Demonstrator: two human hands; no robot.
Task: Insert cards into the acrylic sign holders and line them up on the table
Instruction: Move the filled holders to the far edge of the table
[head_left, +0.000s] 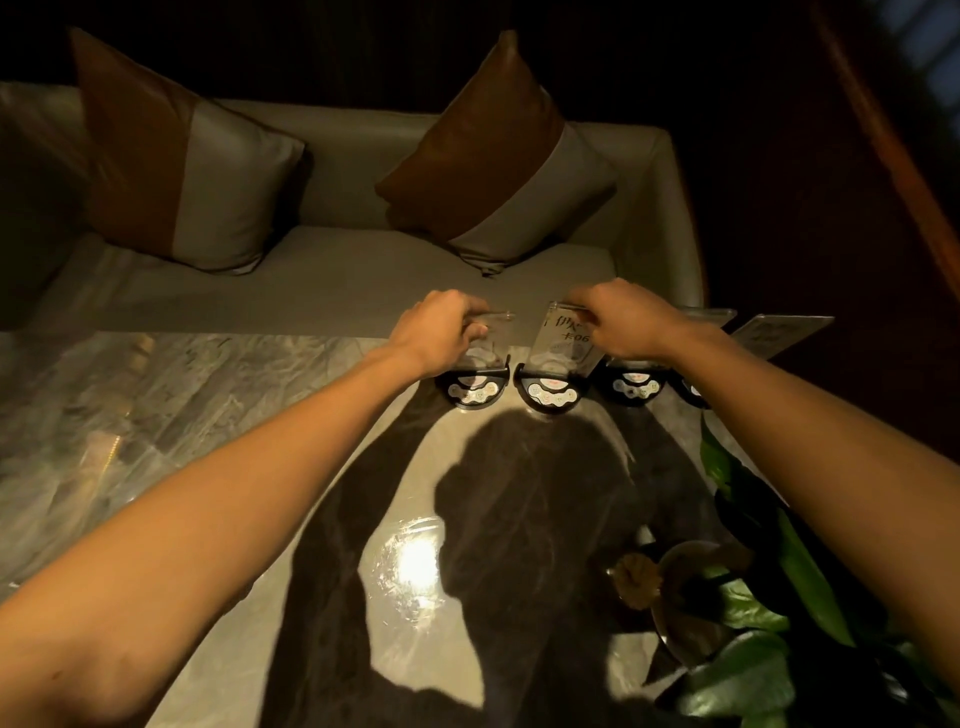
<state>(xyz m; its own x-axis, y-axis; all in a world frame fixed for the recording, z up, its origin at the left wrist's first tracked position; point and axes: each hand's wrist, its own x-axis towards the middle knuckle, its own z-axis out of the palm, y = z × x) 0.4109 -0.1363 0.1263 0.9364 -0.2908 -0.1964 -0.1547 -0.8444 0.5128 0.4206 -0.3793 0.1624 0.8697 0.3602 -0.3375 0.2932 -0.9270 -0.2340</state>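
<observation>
Several clear acrylic sign holders on black half-round bases stand in a row along the far edge of the marble table (208, 415). My left hand (436, 327) grips the top of the leftmost holder (475, 376). My right hand (621, 322) grips the top of the second holder (558, 364), which carries a white card (569, 340) with handwriting. To the right stand a third holder (636, 384) and a fourth holder (779, 332), both partly hidden behind my right forearm. Whether the leftmost holder has a card in it is unclear.
A beige sofa (337, 275) with two brown-and-grey cushions (176, 171) runs behind the table. A potted plant with green leaves (753, 623) stands at the table's near right corner. The shadow of my head and arms falls across the table's middle.
</observation>
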